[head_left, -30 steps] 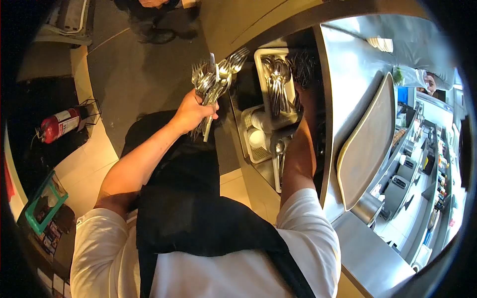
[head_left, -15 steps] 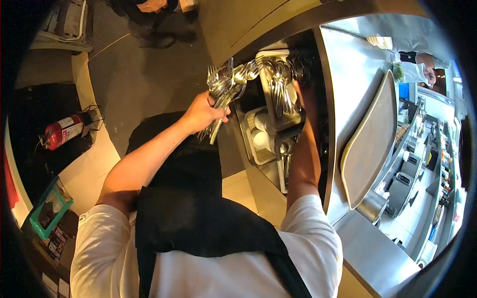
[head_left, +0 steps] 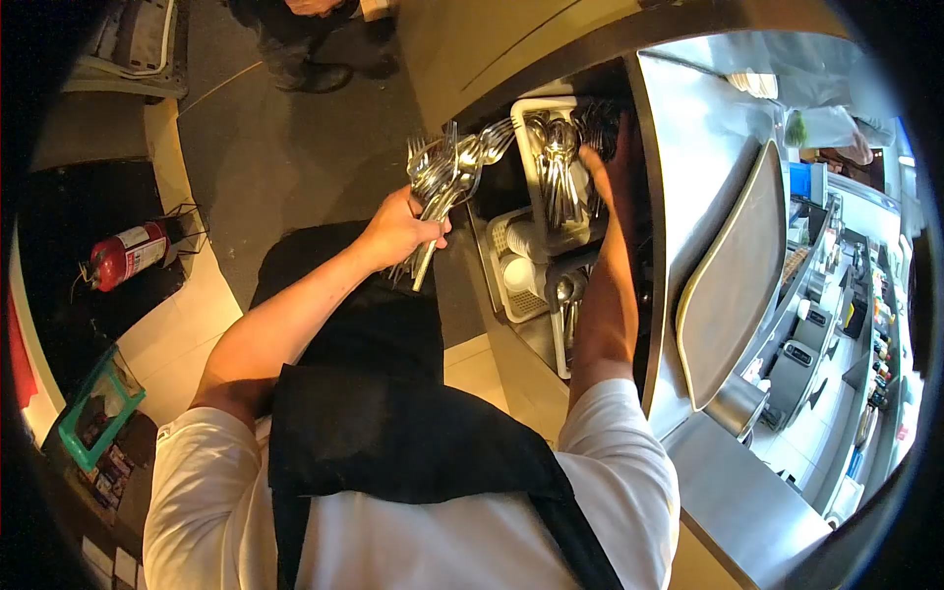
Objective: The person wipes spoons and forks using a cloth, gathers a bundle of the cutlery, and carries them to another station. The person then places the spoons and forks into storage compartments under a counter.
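Observation:
A bunch of forks and spoons (head_left: pixel 450 175) is gripped in my left hand (head_left: pixel 405 228), heads up, to the left of the open shelf. My right hand (head_left: pixel 598 169) reaches into the shelf, at the right side of a white cutlery tray (head_left: pixel 531 104). Its fingers are partly in shadow among dark forks (head_left: pixel 596 126), so its hold is unclear. Several spoons (head_left: pixel 558 172) lie in the white tray. Below it, a perforated basket (head_left: pixel 526 309) holds white cups (head_left: pixel 516 272), with more spoons (head_left: pixel 565 289) beside them.
A brown serving tray (head_left: pixel 730 280) rests on the metal counter (head_left: pixel 661 128) to the right. A fire extinguisher (head_left: pixel 128 258) and a green-framed container (head_left: pixel 102 413) are at the left. A person's shoes (head_left: pixel 324 74) show at the top; another person's hand (head_left: pixel 857 147) is at upper right.
My left hand moved right toward the shelf with its cutlery, then stayed nearly still. My right hand shifted slightly among the forks at the white tray's right side.

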Motion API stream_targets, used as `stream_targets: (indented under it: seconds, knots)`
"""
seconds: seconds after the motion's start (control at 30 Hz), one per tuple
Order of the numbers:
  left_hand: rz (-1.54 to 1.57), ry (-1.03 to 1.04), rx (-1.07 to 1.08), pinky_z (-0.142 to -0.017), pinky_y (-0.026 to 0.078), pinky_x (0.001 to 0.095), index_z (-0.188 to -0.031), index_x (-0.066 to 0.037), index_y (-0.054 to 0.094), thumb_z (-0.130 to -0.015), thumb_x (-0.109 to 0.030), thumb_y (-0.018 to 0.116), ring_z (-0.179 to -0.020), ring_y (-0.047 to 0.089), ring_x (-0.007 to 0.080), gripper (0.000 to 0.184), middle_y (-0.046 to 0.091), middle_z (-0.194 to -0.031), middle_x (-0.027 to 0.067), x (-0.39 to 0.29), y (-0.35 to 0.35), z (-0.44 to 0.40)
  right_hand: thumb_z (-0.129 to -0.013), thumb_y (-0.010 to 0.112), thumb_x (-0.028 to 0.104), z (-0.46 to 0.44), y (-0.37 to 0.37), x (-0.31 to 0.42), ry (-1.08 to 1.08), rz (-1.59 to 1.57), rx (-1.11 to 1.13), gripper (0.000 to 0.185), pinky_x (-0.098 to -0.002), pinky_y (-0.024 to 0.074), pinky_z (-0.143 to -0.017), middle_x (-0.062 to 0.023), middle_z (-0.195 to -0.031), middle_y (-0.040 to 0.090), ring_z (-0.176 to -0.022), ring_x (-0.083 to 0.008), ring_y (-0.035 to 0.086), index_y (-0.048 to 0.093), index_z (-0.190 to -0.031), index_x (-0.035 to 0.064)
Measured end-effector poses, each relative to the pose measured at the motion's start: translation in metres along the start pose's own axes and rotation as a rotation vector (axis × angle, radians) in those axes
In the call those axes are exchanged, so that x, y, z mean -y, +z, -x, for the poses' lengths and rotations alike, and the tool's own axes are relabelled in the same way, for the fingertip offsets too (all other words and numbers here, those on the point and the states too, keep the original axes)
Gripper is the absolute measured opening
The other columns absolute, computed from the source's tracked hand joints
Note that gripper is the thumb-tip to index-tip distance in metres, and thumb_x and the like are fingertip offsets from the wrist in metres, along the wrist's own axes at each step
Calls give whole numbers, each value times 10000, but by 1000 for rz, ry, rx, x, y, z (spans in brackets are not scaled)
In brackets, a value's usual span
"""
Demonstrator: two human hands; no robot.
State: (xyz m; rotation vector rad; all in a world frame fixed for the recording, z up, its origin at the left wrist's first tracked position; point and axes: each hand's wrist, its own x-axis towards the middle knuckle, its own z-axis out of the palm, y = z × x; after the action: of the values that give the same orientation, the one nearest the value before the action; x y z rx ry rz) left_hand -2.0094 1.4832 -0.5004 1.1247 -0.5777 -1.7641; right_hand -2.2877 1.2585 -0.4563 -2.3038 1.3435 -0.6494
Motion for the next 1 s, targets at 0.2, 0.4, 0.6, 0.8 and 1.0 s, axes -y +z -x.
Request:
stream_targets:
  seconds: [0.2, 0.4, 0.6, 0.8, 1.0]
  knots:
    - [-48, 0, 9, -629, 540, 307, -1051, 27, 533, -774, 31, 684, -674, 667, 174, 316, 661, -851, 85, 7, 1, 1, -958, 580, 272, -65, 22, -81, 63, 45, 28, 377, -417, 435, -1012, -226, -1218, 619, -1160, -366, 577, 598, -1229, 10]
    - [-45, -23, 21, -628, 544, 305, -1013, 25, 570, -784, 12, 685, -684, 676, 177, 256, 673, -848, 93, 1, 5, 8, -946, 580, 221, -51, 21, -93, 10, 215, 111, 330, -417, 463, -961, -232, -1153, 635, -1116, -386, 588, 609, -1191, 0]
    - [17, -116, 41, -627, 544, 297, -910, 9, 632, -780, -25, 712, -672, 677, 170, 156, 674, -800, 79, -8, 15, 9, -976, 550, 271, 4, 26, -24, 381, 97, -145, 320, -368, 482, -877, -216, -1059, 663, -1015, -292, 624, 642, -1053, -26]
    - [17, -209, 178, -599, 537, 288, -914, 6, 665, -779, -47, 713, -641, 670, 168, 153, 673, -759, 86, -19, 18, 36, -917, 592, 521, 179, 83, 132, 602, -916, 466, 591, -365, 513, -773, -90, -1121, 653, -948, -201, 614, 608, -1238, 24]
    - [-258, -375, 359, -596, 533, 326, -883, 22, 652, -702, -23, 681, -651, 667, 209, 189, 659, -734, 118, -21, 5, 117, -856, 706, 286, 222, 110, 235, 768, -1575, 372, 589, -416, 487, -997, -204, -1333, 561, -1186, -270, 580, 520, -1313, -35]
